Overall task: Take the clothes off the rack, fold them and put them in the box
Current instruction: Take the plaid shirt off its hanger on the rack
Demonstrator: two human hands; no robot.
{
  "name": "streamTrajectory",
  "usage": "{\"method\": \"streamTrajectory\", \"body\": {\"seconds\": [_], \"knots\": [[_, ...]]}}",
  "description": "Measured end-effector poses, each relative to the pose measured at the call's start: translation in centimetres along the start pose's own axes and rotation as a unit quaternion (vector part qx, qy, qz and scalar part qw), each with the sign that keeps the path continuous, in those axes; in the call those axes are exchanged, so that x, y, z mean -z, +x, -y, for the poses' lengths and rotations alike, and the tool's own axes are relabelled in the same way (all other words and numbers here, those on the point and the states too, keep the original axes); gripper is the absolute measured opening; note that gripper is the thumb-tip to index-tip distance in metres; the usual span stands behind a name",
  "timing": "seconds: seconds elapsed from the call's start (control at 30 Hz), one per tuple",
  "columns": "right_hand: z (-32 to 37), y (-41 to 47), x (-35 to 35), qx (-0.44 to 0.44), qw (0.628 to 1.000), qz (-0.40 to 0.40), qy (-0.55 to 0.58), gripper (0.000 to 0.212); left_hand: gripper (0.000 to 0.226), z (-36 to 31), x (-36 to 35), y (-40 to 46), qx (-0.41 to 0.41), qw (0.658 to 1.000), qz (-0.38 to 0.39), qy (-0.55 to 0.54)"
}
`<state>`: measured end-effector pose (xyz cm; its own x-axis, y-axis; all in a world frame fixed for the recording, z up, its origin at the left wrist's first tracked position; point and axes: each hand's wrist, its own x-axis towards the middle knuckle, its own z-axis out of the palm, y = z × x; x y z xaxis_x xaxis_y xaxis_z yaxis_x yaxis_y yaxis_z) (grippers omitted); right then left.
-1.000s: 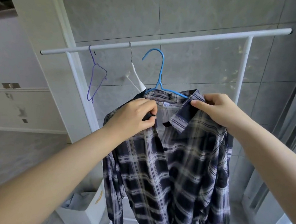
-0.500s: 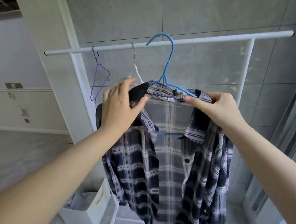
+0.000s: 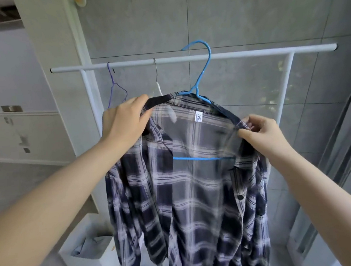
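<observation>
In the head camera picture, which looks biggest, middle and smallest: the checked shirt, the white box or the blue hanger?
1. Navy-and-white plaid shirt
2. Blue plastic hanger and white fabric box: unsure, both partly hidden behind the shirt, and the box sits farther away.

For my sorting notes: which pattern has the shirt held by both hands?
Dark navy and white plaid shirt, head view.
</observation>
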<state>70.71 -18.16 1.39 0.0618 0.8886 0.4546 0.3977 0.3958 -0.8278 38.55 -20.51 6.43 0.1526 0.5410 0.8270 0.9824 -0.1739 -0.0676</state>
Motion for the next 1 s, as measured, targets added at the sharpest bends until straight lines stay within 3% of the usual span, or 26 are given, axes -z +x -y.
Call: {"method": "streamTrajectory", "body": {"seconds": [0.23, 0.37, 0.53, 0.87, 1.0], "knots": [[-3.6, -0.2, 0.6, -0.031, 0.997, -0.035, -0.054, 0.017, 0.025, 2.1, 0.8, 0.9, -0.001, 1.0, 0.007, 0.015], [-4.0, 0.0, 0.4, -0.033, 0.995, -0.04, -0.081, 0.015, 0.022, 2.8, 1.4, 0.9, -0.043, 0.998, 0.036, 0.002], [-3.2, -0.2, 0.3, -0.013, 0.987, -0.066, -0.143, 0.03, 0.015, 3.1, 1.9, 0.8, -0.059, 0.992, 0.1, -0.042], [-4.1, -0.4, -1.6, -0.062, 0.987, 0.052, -0.142, 0.048, 0.027, 2.2, 2.0, 0.9, -0.004, 0.983, 0.135, -0.123], [-5.0, 0.3, -1.4, -0.071, 0.989, 0.019, -0.126, 0.045, 0.027, 3.0, 2.3, 1.2, -0.01, 0.972, 0.183, -0.149]]}}
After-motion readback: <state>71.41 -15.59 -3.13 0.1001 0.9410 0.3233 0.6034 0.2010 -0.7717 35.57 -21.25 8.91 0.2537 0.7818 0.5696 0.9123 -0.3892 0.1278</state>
